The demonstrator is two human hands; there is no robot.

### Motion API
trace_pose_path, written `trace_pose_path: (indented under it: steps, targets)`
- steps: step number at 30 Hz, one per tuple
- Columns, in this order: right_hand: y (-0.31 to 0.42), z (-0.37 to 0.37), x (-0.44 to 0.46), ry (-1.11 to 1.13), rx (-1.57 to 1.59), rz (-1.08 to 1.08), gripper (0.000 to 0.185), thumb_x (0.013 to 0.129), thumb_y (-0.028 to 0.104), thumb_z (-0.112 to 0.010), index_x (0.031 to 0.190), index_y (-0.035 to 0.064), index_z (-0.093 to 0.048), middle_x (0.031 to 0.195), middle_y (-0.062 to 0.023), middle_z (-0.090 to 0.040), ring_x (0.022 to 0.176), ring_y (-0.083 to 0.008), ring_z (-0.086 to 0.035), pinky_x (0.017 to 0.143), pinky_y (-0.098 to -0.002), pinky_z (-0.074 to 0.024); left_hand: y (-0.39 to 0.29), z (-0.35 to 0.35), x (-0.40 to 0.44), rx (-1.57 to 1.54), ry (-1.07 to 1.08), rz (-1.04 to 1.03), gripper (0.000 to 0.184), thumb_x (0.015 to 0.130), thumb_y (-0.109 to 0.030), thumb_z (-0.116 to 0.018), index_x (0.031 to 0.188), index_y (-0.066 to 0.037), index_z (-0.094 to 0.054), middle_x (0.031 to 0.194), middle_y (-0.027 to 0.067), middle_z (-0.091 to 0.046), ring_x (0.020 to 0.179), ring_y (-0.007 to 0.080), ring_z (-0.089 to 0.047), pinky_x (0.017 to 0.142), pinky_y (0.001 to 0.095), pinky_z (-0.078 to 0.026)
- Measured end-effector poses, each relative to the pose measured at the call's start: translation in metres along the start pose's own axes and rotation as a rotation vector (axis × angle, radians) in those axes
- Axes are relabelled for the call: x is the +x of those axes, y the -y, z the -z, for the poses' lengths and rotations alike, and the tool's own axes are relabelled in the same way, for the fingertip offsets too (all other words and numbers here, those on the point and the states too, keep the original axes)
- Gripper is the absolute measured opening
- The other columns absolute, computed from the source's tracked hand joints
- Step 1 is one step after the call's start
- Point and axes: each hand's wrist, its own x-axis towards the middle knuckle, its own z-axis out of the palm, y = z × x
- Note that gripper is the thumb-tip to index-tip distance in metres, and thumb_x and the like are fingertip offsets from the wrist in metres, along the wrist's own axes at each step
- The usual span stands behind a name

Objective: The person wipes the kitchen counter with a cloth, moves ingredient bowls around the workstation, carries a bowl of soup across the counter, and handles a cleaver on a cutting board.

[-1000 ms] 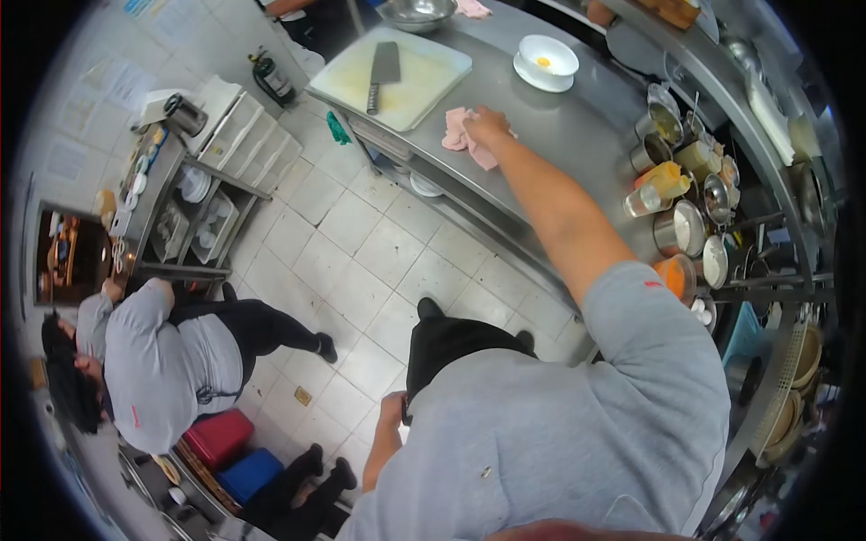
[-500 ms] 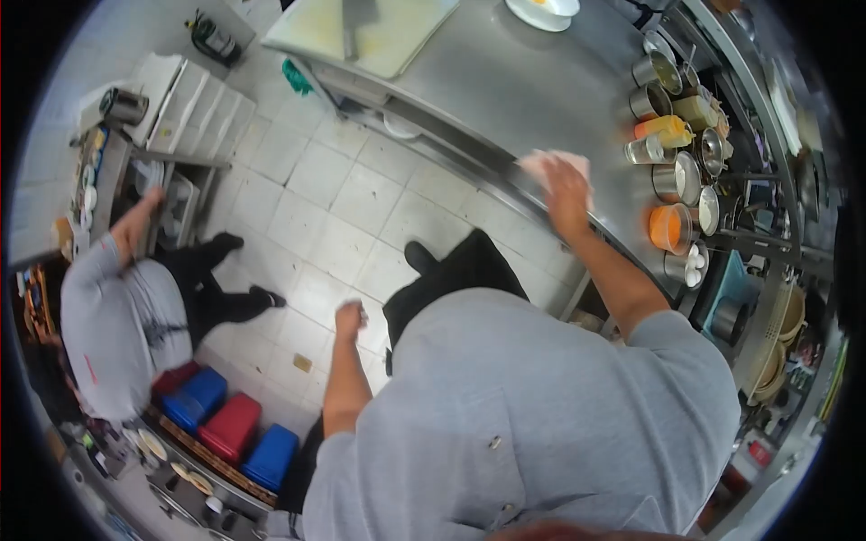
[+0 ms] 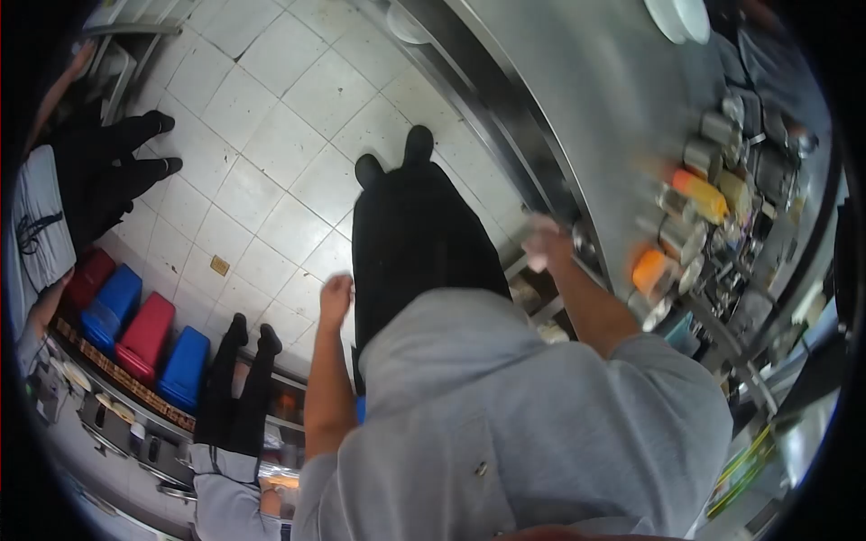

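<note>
My right hand is closed around a pink cloth, held just off the front edge of the steel counter. Motion blurs both the hand and the cloth a little. On the other side of my body, my left hand hangs over the tiled floor with its fingers curled in. Nothing can be seen in it.
Sauce bottles, an orange tub and metal pots crowd the counter's right side. White bowls stand at the top. Two people in grey shirts are at the left and bottom left, near red and blue bins.
The cloth has left the counter top in my right hand and moved back toward my body. My view has turned and shifted; the cutting board and knife are out of sight.
</note>
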Motion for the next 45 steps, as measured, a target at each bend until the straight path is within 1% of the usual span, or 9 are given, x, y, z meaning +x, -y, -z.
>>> trace_pose_path:
  steps: [2,5,10,12,16,19,23,37,45]
  targets:
    - [0.002,0.025,0.129,0.042,-0.482,0.032,0.076,0.099,0.021,-0.077,0.167,0.0235,-0.042,0.112,-0.0095,-0.072,0.087,-0.0284,-0.073,0.067,-0.048,-0.0583,0.074,-0.002,-0.009,0.045,0.026,0.105,0.036,0.11,-0.031,-0.066,0.122,0.002,-0.072,0.101,0.0089,-0.075,0.083,0.0172,-0.072,0.071,0.0323,-0.058]
    - [0.066,0.122,0.352,-0.525,1.115,-0.758,0.048,0.096,0.028,-0.078,0.139,0.0076,-0.07,0.135,-0.0193,-0.073,0.126,-0.0273,-0.072,0.109,-0.0446,-0.054,0.092,-0.012,-0.063,-0.173,-0.075,0.306,0.034,0.111,-0.032,-0.066,0.123,-0.001,-0.071,0.102,0.0076,-0.074,0.081,0.0188,-0.072,0.07,0.0339,-0.058]
    - [0.262,0.31,0.551,-0.432,-0.155,-0.012,0.03,0.099,0.011,-0.066,0.126,0.0078,-0.08,0.121,-0.0151,-0.081,0.114,-0.0316,-0.077,0.095,-0.0433,-0.0619,0.084,-0.035,-0.106,-0.307,-0.161,0.433,0.036,0.112,-0.032,-0.067,0.135,-0.004,-0.069,0.109,0.0104,-0.076,0.087,0.0211,-0.076,0.075,0.0351,-0.061]
    - [0.304,0.36,0.458,-1.172,0.745,0.306,0.038,0.099,0.003,-0.059,0.127,0.0125,-0.082,0.131,-0.018,-0.077,0.116,-0.0351,-0.076,0.096,-0.0448,-0.0624,0.073,-0.05,-0.103,-0.372,-0.161,0.369,0.037,0.113,-0.029,-0.065,0.137,-0.001,-0.067,0.11,0.0106,-0.076,0.088,0.0205,-0.076,0.077,0.0351,-0.061]
    - [0.349,0.32,0.355,-0.148,0.849,0.453,0.048,0.092,-0.004,-0.051,0.119,0.0177,-0.084,0.135,-0.0145,-0.075,0.124,-0.0355,-0.071,0.101,-0.0421,-0.0597,0.059,-0.077,-0.067,-0.236,-0.136,0.165,0.034,0.11,-0.025,-0.068,0.129,0.003,-0.074,0.108,0.0129,-0.079,0.095,0.0239,-0.077,0.085,0.0384,-0.061]
    - [0.342,0.284,0.24,0.172,1.439,0.441,0.027,0.097,0.003,-0.058,0.107,0.0097,-0.083,0.075,-0.0028,-0.067,0.054,-0.0148,-0.063,0.052,-0.0379,-0.0513,0.025,-0.062,-0.053,0.049,-0.173,-0.035,0.032,0.108,-0.023,-0.068,0.122,0.004,-0.078,0.108,0.0156,-0.081,0.099,0.0256,-0.076,0.092,0.0404,-0.059]
    - [0.253,0.352,0.072,-0.094,1.233,0.589,0.044,0.096,0.005,-0.062,0.138,0.006,-0.076,0.128,-0.0166,-0.078,0.12,-0.0239,-0.072,0.107,-0.0374,-0.0542,-0.037,-0.019,-0.047,-0.198,-0.126,-0.075,0.031,0.111,-0.023,-0.066,0.125,0.003,-0.075,0.106,0.0109,-0.078,0.093,0.0193,-0.073,0.081,0.0337,-0.06]
    - [0.034,0.226,-0.107,-1.342,0.364,-0.044,0.053,0.1,0.005,-0.06,0.153,0.0101,-0.061,0.15,-0.0186,-0.065,0.136,-0.0401,-0.061,0.116,-0.0508,-0.049,-0.162,0.083,0.024,0.332,0.01,-0.29,0.027,0.1,-0.019,-0.067,0.113,0.004,-0.068,0.091,0.0153,-0.069,0.06,0.0248,-0.066,0.049,0.0385,-0.054]
    - [-0.024,0.116,-0.155,-1.084,0.708,-1.0,0.057,0.102,0.025,-0.065,0.154,0.0036,-0.059,0.16,-0.0215,-0.056,0.148,-0.043,-0.05,0.125,-0.0526,-0.0402,-0.241,0.053,0.018,0.086,-0.001,-0.402,0.033,0.104,-0.023,-0.066,0.125,0.003,-0.069,0.1,0.0149,-0.074,0.077,0.0244,-0.074,0.061,0.0354,-0.059]
